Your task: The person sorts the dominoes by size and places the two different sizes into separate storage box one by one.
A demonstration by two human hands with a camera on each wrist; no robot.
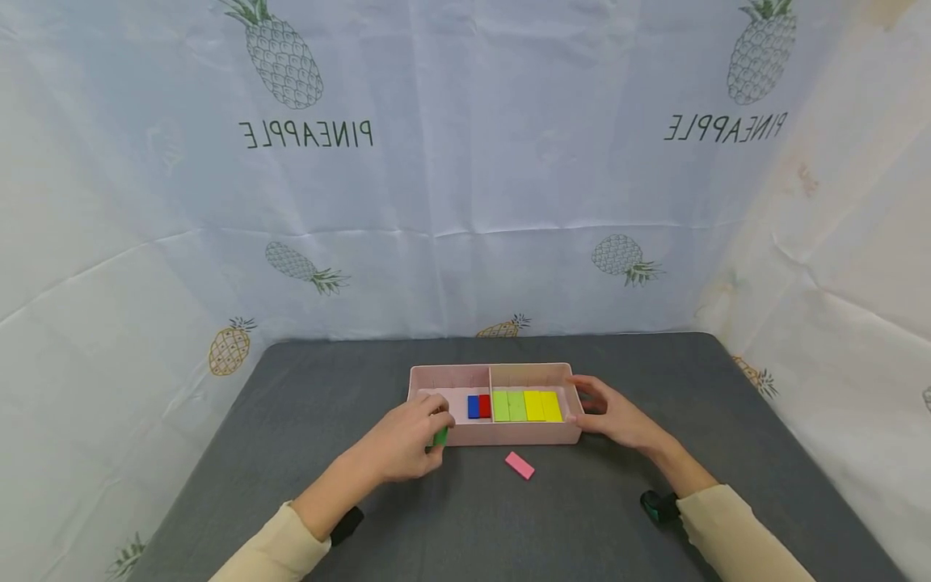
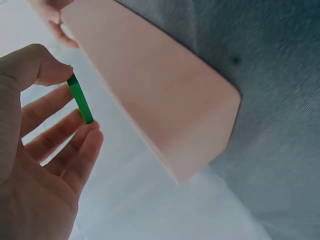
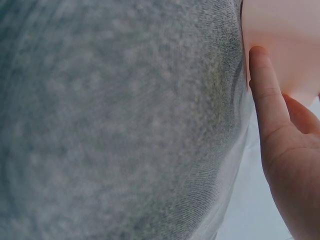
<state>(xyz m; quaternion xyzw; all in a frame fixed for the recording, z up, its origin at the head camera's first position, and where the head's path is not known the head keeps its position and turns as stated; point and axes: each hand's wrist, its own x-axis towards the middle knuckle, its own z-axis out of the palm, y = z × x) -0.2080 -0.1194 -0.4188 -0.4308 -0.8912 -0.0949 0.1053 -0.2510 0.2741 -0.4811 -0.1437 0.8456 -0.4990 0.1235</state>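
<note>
My left hand (image 1: 409, 440) pinches a thin green rectangular block (image 2: 81, 100) between thumb and fingertips. It is held near the front left of a pink two-compartment box (image 1: 512, 435). At the box's right end, my right hand (image 1: 618, 416) grips the side, its thumb (image 3: 267, 90) lying along the pink wall. In the left compartment a blue block (image 1: 473, 406) and a red block (image 1: 484, 406) lie side by side against the divider. The right compartment holds light green blocks (image 1: 508, 406) and yellow blocks (image 1: 542, 406) in a row.
A pink block (image 1: 520, 465) lies on the dark grey table (image 1: 480, 525) in front of the box. Behind the table hangs a white cloth (image 1: 465, 178) printed with pineapples, and more cloth borders both sides. Both wrists wear dark straps.
</note>
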